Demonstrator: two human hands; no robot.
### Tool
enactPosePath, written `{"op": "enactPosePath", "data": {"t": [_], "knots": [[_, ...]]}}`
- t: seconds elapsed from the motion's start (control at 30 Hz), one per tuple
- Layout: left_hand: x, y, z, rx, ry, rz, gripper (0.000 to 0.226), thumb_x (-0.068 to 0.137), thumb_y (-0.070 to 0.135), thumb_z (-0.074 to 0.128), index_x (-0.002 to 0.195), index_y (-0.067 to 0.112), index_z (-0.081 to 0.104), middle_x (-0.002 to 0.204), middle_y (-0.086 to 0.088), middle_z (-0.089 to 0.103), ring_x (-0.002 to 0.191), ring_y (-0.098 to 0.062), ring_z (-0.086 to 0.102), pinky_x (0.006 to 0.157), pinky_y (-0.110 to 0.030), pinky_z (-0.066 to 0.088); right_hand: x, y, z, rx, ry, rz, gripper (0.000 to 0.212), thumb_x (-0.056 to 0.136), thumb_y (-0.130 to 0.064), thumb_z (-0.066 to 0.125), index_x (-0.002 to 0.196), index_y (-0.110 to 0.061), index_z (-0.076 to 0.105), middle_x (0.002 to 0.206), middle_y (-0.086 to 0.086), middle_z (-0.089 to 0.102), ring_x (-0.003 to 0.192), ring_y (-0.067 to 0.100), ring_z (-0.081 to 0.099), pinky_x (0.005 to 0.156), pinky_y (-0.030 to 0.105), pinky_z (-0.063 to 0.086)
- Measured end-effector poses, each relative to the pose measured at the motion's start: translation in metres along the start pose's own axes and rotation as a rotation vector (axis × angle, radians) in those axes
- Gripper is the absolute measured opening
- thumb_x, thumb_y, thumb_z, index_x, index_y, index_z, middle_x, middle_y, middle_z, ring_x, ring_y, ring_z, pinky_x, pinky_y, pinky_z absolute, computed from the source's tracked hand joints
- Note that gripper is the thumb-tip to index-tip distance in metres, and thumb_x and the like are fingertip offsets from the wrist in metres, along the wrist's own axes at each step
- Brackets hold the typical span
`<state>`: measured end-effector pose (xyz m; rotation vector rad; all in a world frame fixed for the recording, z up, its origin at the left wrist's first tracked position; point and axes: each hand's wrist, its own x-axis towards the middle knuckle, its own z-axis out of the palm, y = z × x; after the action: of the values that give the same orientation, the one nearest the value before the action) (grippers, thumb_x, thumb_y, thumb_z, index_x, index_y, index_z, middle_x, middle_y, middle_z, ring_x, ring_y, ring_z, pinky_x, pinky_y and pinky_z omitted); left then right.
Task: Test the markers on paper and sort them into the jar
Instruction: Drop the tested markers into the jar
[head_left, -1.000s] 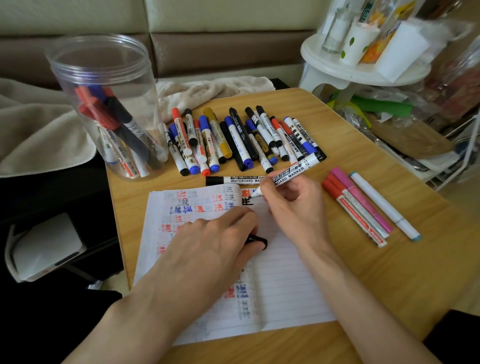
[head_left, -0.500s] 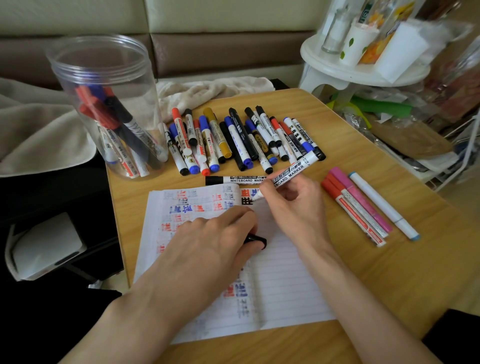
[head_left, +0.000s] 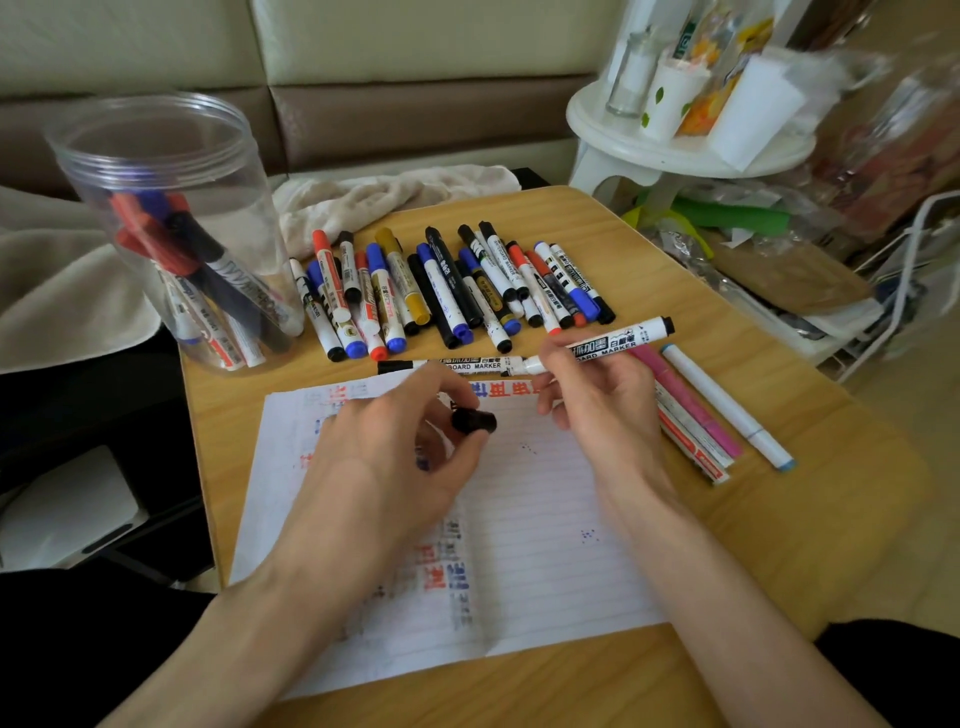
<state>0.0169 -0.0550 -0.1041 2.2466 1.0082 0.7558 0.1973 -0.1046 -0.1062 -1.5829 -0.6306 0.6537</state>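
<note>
My right hand (head_left: 597, 395) grips an uncapped white whiteboard marker (head_left: 613, 345), held nearly level above the top edge of the lined paper (head_left: 530, 519), its tip pointing left. My left hand (head_left: 395, 452) pinches the marker's black cap (head_left: 474, 420) over the paper. Red, blue and black test scribbles cover the sheet's top and left. A clear plastic jar (head_left: 171, 228) at the table's back left holds several markers. A row of several capped markers (head_left: 447, 291) lies behind the paper, and one black-capped whiteboard marker (head_left: 447, 365) lies along the paper's top edge.
Several markers, pink, red and white with blue ends (head_left: 717, 415), lie right of the paper on the wooden table (head_left: 779, 519). A beige cloth (head_left: 395, 195) lies behind the table. A white round stand (head_left: 675, 140) with cups and bottles is at the back right.
My right hand has lifted the marker off the paper and turned it nearly level. My left hand has risen from the sheet with the black cap, now plainly visible between its fingers.
</note>
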Motion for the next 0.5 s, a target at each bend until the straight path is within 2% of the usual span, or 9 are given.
{"op": "enactPosePath", "data": {"t": [0.1,0.2,0.23,0.3,0.33,0.43,0.5], "knots": [[0.002,0.004,0.005,0.001,-0.004,0.023,0.020,0.084,0.034,0.077,0.099,0.036,0.064,0.082,0.021,0.063,0.082,-0.003,0.062,0.067,-0.017,0.050,-0.002,0.000,-0.006,-0.009,0.009,0.017,0.010,0.095,-0.019,0.070,0.098,-0.009,0.072,0.070,0.002,0.073,0.063,0.009,0.066,0.063,0.026,0.047],[0.003,0.007,0.008,0.059,0.010,0.039,0.019,0.084,0.039,0.074,0.098,0.038,0.062,0.093,0.022,0.063,0.084,0.002,0.059,0.065,-0.014,0.048,-0.004,-0.001,-0.014,-0.015,0.007,0.022,0.011,0.094,-0.019,0.070,0.099,-0.010,0.071,0.077,0.007,0.077,0.065,0.008,0.068,0.068,0.030,0.046],[0.003,0.008,0.009,0.061,0.019,0.045,0.019,0.085,0.040,0.073,0.099,0.037,0.061,0.094,0.020,0.067,0.080,0.001,0.061,0.066,-0.016,0.050,-0.005,-0.001,-0.017,-0.020,0.001,0.024,0.010,0.094,-0.020,0.071,0.099,-0.011,0.071,0.078,0.006,0.077,0.067,0.008,0.069,0.069,0.030,0.047],[0.003,0.011,0.011,0.040,0.040,0.067,0.018,0.085,0.037,0.071,0.098,0.034,0.060,0.092,0.017,0.072,0.071,-0.004,0.065,0.065,-0.032,0.057,-0.007,-0.001,-0.021,-0.016,-0.011,0.010,0.006,0.093,-0.018,0.070,0.097,-0.015,0.071,0.078,0.004,0.077,0.070,0.010,0.071,0.070,0.031,0.047],[0.003,0.012,0.011,0.034,0.040,0.077,0.018,0.085,0.035,0.072,0.098,0.033,0.060,0.091,0.017,0.072,0.069,-0.005,0.066,0.065,-0.035,0.058,-0.008,-0.001,-0.022,-0.008,-0.020,-0.005,0.004,0.093,-0.016,0.070,0.097,-0.017,0.071,0.077,0.004,0.077,0.070,0.012,0.071,0.068,0.030,0.048],[0.003,0.011,0.012,0.069,0.005,0.104,0.019,0.086,0.041,0.070,0.101,0.037,0.059,0.093,0.019,0.065,0.076,-0.001,0.063,0.066,-0.025,0.057,-0.010,-0.003,-0.026,0.014,-0.055,-0.045,0.013,0.093,-0.011,0.070,0.090,-0.023,0.072,0.076,0.005,0.075,0.069,0.019,0.067,0.062,0.033,0.047],[0.004,0.010,0.012,0.087,0.007,0.125,0.020,0.087,0.048,0.067,0.101,0.035,0.064,0.091,0.022,0.060,0.081,0.000,0.059,0.067,-0.014,0.049,-0.011,-0.003,-0.029,0.037,-0.074,-0.048,0.023,0.093,-0.010,0.069,0.079,-0.027,0.074,0.074,0.006,0.073,0.069,0.023,0.064,0.063,0.036,0.046]]}}
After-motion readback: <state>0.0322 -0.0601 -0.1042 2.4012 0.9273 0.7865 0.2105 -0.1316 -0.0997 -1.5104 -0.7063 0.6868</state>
